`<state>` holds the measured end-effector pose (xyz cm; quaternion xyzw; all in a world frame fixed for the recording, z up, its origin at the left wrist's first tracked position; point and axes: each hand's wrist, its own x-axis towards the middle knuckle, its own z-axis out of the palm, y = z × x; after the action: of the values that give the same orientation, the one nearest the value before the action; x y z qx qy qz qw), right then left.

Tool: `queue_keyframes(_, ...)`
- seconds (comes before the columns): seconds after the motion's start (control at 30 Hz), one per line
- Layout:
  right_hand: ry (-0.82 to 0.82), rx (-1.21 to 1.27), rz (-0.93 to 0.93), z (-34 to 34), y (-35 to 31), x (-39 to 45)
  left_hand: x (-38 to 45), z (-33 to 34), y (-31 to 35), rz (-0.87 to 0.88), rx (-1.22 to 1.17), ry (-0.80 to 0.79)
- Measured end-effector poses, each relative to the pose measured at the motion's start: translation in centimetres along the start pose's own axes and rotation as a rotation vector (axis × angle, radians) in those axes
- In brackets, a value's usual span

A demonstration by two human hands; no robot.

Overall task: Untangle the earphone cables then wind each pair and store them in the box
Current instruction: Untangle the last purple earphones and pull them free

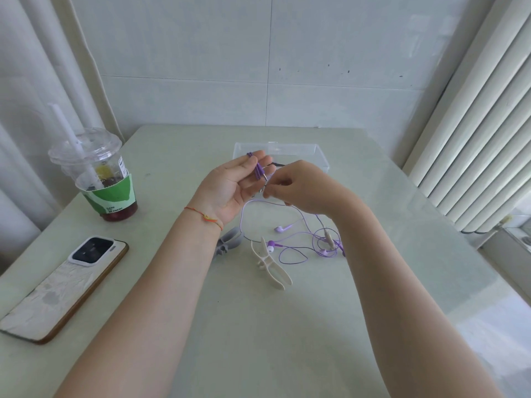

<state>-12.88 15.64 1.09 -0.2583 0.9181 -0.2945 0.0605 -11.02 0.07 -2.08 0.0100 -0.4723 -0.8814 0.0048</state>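
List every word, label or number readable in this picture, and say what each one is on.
"DARE TO BE FRESH": small white print on the green sleeve of the drink cup, left on the table.
White sticker label on the cup: dark print, too small and blurred to read.
Phone: no readable text on its back.
Nothing else bears text.

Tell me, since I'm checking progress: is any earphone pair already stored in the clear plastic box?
No: the clear plastic box looks empty, and purple earphone cables lie loose on the table.
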Motion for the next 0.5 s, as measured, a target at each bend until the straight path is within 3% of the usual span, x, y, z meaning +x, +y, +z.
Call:
queue_keyframes(0.23,0.143,-0.002,-0.014,-0.8,0.4,0.0,-0.3,0.1,-0.3,0.006,0.45,0.034)
queue_keyframes(0.5,0.321,0.096,-0.01,-1.2,1.2,0.4,-0.9,0.5,0.0,-0.132,0.522,-0.194)
